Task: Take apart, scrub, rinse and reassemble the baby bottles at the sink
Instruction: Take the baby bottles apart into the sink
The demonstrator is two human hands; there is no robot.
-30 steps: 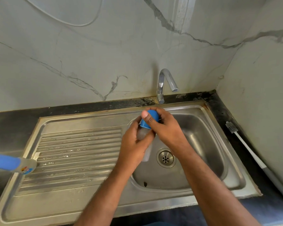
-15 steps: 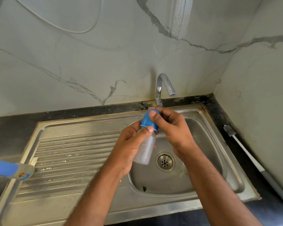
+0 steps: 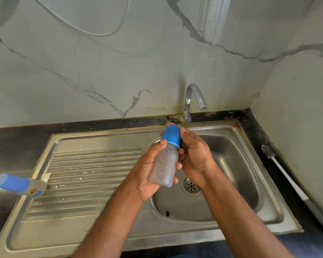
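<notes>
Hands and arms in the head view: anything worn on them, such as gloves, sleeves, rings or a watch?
Nothing worn that shows. The left hand and right hand are bare, with no gloves, rings or wristbands visible. Both forearms are uncovered from the wrists down to the bottom edge of the picture, so no sleeve shows. Whether sleeves begin further up the arms cannot be told.

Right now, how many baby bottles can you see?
2. One bottle with a blue cap is held in the left hand over the sink. Another bottle lies at the draining board's left edge. More may be out of view.
</notes>
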